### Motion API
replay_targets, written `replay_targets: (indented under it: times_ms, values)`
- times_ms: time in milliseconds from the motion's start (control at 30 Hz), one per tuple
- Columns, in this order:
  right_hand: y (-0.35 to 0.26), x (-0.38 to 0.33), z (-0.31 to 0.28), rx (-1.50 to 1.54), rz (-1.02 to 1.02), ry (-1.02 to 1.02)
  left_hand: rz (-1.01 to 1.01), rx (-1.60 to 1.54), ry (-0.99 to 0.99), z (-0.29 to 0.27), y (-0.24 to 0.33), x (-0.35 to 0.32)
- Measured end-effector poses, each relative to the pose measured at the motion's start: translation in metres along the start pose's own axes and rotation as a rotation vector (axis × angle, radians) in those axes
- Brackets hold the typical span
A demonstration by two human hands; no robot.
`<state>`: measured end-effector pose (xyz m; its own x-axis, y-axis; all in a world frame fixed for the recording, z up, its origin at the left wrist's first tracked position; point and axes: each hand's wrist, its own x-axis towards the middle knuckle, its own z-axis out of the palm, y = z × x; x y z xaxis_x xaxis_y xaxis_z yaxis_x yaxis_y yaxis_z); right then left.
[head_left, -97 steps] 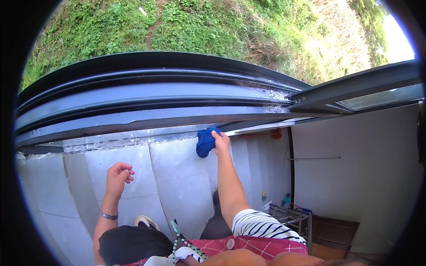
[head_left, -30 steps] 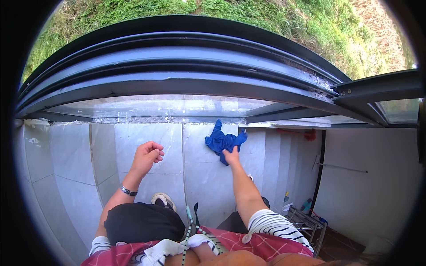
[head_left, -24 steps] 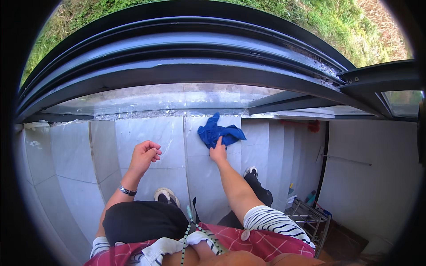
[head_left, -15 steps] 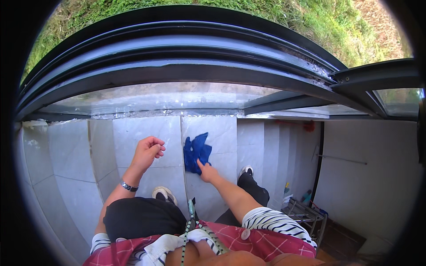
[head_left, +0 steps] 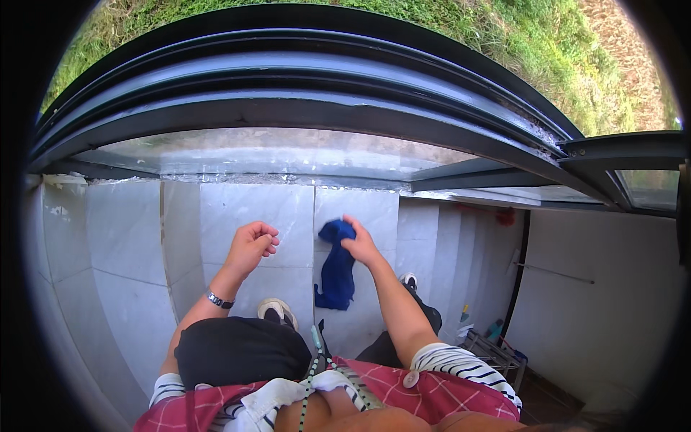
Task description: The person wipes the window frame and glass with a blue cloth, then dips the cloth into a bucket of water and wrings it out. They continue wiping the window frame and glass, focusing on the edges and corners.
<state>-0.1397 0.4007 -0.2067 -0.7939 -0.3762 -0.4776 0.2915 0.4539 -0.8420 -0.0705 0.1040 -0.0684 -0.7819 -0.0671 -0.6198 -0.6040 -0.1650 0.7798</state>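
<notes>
A dark blue cloth (head_left: 336,277) lies stretched lengthwise over the pale marble-tiled step (head_left: 252,209), its near end spread near the tile edge. The cloth's far end is in my right hand (head_left: 360,241), between thumb and fingers, low over the tiles. To the left of the cloth, my left hand (head_left: 253,245) hovers with its fingers loosely curled in; nothing shows in it. A metal-banded watch (head_left: 220,300) sits on my left wrist.
Beyond the step runs a dark metal window frame (head_left: 302,111) with a glass pane and rough lower edge; grass grows outside. Steps continue on both sides. My shoe (head_left: 277,312) stands on the tiles. At right are a metal rack (head_left: 497,353) and a red brush-like thing (head_left: 504,216).
My right hand has moved away from me, to the cloth's far end. The cloth has gone from a crumpled heap to a longer strip reaching nearer me. My left hand keeps its curl.
</notes>
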Motion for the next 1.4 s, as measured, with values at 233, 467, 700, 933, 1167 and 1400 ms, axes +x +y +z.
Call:
replay_targets:
  times_ms: [233,467,700,933,1167,1400]
  values:
    - [0.023,0.124,0.065,-0.285,0.107,0.01,-0.034,0.085,0.022,-0.01,0.002,-0.007]
    - [0.034,0.04,0.092,-0.973,0.196,-0.257,-0.069,0.029,-0.012,0.003,-0.004,-0.002]
    - [0.086,-0.104,0.115,-1.055,0.131,-0.712,-0.034,0.041,-0.036,0.019,0.001,-0.001]
    - [0.113,-0.184,0.095,-0.789,0.16,-1.518,-0.064,0.096,0.009,0.028,-0.004,-0.011]
    - [0.071,-0.159,0.014,-0.605,0.228,-0.907,0.122,0.432,0.189,0.032,0.019,-0.032]
    - [0.025,-0.189,-0.095,-0.254,0.348,-0.813,0.268,0.91,0.54,0.034,0.092,-0.142]
